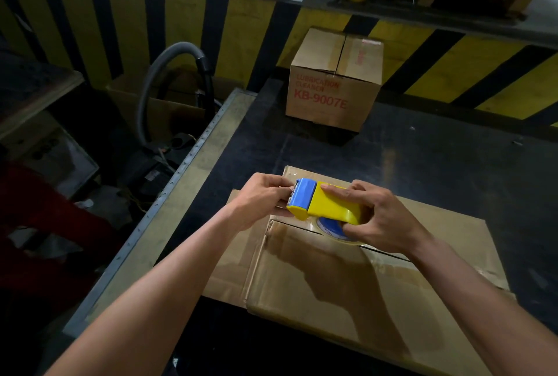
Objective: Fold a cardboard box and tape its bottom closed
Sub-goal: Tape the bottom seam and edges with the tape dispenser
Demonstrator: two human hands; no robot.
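Observation:
A brown cardboard box [347, 294] stands in front of me on the dark table, its flaps folded shut with a seam running across the top. Above the seam's far left end I hold a yellow and blue tape dispenser [323, 203]. My right hand [377, 218] grips the dispenser's yellow body and the tape roll under it. My left hand [262, 197] pinches at the blue, toothed cutter end, where the tape's free end would be; the tape itself is too clear to make out. More flat cardboard [232, 273] sticks out beneath the box on the left.
A closed box printed "KB-9007E" [332, 82] stands at the table's far side. Behind it runs a yellow and black striped barrier [181, 22]. Left of the table's metal edge [169, 206] lie a grey hose [160, 73] and clutter on the floor.

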